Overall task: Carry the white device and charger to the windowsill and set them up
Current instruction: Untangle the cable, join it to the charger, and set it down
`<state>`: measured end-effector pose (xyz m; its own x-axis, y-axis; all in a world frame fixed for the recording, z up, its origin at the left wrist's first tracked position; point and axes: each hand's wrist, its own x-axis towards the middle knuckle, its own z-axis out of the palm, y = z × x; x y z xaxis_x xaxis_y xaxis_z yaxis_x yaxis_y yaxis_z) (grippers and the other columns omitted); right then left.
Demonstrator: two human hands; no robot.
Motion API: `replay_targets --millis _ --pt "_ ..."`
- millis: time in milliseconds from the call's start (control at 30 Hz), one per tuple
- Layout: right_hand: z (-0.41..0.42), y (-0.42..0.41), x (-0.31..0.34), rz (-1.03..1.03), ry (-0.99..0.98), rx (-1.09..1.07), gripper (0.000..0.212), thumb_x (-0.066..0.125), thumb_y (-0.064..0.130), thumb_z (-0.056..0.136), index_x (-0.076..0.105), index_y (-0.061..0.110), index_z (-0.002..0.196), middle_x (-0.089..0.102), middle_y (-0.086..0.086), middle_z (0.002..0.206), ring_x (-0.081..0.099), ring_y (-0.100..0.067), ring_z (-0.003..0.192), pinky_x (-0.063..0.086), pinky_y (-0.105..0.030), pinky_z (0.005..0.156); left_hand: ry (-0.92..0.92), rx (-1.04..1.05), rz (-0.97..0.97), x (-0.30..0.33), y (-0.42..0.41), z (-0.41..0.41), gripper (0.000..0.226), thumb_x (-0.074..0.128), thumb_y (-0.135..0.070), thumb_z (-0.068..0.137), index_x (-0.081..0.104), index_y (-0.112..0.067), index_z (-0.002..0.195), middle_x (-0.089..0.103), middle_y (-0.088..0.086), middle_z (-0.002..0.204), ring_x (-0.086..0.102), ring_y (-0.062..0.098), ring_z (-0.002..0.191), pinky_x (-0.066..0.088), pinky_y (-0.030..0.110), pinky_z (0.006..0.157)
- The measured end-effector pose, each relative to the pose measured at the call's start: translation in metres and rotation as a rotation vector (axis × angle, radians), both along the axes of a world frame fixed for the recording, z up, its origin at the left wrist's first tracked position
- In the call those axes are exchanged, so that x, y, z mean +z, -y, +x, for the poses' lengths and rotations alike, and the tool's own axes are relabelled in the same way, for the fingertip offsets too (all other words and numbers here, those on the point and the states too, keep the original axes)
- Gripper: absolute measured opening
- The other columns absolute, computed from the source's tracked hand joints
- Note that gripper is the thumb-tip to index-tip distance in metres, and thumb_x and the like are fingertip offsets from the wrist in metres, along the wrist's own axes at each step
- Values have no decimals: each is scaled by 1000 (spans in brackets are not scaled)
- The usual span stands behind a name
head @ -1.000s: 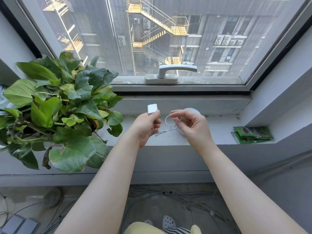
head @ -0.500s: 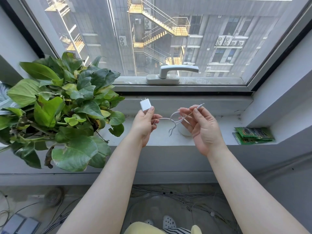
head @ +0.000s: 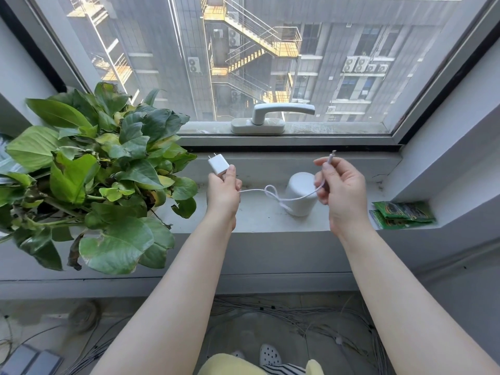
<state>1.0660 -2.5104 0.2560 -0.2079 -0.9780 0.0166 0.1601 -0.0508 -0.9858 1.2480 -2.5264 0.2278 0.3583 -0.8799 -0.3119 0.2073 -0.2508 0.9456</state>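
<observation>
A white cylindrical device point(head: 300, 193) stands upright on the grey windowsill point(head: 257, 221), between my two hands. My left hand point(head: 223, 193) grips a white charger plug point(head: 218, 165) with its prongs pointing up. A thin white cable point(head: 272, 191) runs from that hand, loops once in the air in front of the device, and ends in my right hand point(head: 339, 188). My right hand pinches the cable near its connector tip point(head: 332, 155), which sticks up above the fingers.
A large leafy potted plant point(head: 89, 174) fills the sill's left side, close to my left hand. Green packets point(head: 403, 213) lie at the sill's right end. The window handle point(head: 270, 117) sits behind. Loose cables cover the floor point(head: 284, 315) below.
My hands have moved apart, stretching the cable out between them. The right hand rose and shifted right, uncovering the white device on the sill. The plug now points prongs up.
</observation>
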Motion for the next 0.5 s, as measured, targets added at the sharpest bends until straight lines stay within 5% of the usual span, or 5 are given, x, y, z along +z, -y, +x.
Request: replay_targets --millis 167,333,500 --pt "15 -4 1 80 -116 190 15 48 6 96 62 9 91 64 -8 69 64 -10 51 51 -19 51 -33 -26 4 0 1 -10 18 43 -32 98 40 -21 85 43 -3 68 35 10 54 29 21 51" --pt "26 -9 -6 155 -276 456 14 52 7 95 65 11 93 73 -5 85 66 -9 68 52 -19 62 -84 31 -4 -2 4 -13 20 44 -32 98 40 -21 82 45 -3 68 36 11 54 31 23 54" --pt "40 -18 -16 186 -234 661 13 67 8 85 65 12 98 70 -4 91 62 -12 79 48 -20 63 -58 159 7 -2 4 -18 23 43 -34 98 38 -21 79 46 -3 68 41 12 54 38 26 54"
